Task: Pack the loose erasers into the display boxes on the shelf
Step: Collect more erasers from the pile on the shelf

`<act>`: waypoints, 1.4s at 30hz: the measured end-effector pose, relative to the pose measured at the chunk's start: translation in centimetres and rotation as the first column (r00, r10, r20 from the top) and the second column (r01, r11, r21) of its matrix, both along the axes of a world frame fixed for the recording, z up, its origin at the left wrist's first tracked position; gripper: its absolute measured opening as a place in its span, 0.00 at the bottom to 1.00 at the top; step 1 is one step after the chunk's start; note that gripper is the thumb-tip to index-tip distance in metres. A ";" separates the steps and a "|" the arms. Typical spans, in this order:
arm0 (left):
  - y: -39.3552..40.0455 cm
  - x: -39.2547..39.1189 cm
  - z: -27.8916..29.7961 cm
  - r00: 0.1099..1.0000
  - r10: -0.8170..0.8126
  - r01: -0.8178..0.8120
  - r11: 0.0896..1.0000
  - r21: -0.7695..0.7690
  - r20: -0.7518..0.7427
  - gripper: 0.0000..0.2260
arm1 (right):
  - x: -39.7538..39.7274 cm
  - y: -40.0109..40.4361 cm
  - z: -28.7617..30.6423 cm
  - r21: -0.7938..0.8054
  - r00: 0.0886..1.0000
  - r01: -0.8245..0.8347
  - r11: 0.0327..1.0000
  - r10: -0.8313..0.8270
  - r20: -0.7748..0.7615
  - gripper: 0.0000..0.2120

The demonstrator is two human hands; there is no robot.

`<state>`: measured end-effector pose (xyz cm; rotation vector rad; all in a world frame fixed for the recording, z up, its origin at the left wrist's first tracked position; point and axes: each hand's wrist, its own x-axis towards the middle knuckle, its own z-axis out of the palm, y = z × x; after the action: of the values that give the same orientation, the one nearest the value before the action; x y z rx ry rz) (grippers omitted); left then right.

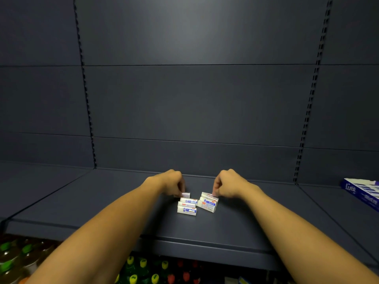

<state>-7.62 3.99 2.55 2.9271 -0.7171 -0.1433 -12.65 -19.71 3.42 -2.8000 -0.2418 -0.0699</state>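
On the dark shelf, toward its back edge, our left hand pinches one eraser and our right hand pinches another atop the loose erasers. We see a display box at the shelf's right end.

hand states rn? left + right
Left hand: fingers pinch the rearmost eraser of the left group.
Right hand: fingers pinch the top eraser of the right pile.

The dark blue-grey metal shelf and its back panels look matt and smooth; the small white erasers wear glossy printed paper sleeves; the blue-and-white cardboard display box shows a slight sheen
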 end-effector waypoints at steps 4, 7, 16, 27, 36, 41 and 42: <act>0.8 0.1 0.1 1.000 0.014 -0.014 1.000 -0.010 0.017 0.04 | 0.1 0.8 -0.3 0.001 0.999 -0.031 1.000 0.031 -0.037 0.04; 1.5 0.1 0.1 0.999 0.035 -0.034 0.999 -0.015 0.036 0.04 | 0.3 1.3 -0.4 -0.042 0.998 -0.044 0.998 0.042 -0.057 0.05; 3.8 0.4 0.1 0.994 0.103 -0.100 0.994 -0.052 0.047 0.05 | 1.0 1.2 -0.3 -0.189 0.994 -0.058 0.980 0.039 -0.104 0.07; 4.0 0.7 0.1 0.992 0.111 -0.107 0.992 -0.068 0.054 0.04 | 1.1 2.4 -0.4 -0.215 0.993 -0.077 0.974 0.055 -0.109 0.18; 3.3 1.0 0.8 0.990 0.094 -0.084 0.991 -0.106 0.102 0.06 | 0.7 2.2 0.0 -0.208 1.000 -0.013 0.978 0.014 0.002 0.08; 1.9 1.0 1.1 0.982 0.049 -0.027 0.993 -0.119 0.181 0.12 | -0.6 1.0 1.3 -0.260 0.992 0.050 0.964 -0.017 0.128 0.07; 1.6 1.0 1.1 0.979 0.037 -0.013 0.993 -0.118 0.203 0.12 | -1.0 0.7 1.4 -0.270 0.989 0.068 0.961 -0.029 0.147 0.08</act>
<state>-6.66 5.54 3.70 2.8638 -0.6902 0.1991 -13.61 -18.98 4.87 -3.0817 -0.2318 -0.2678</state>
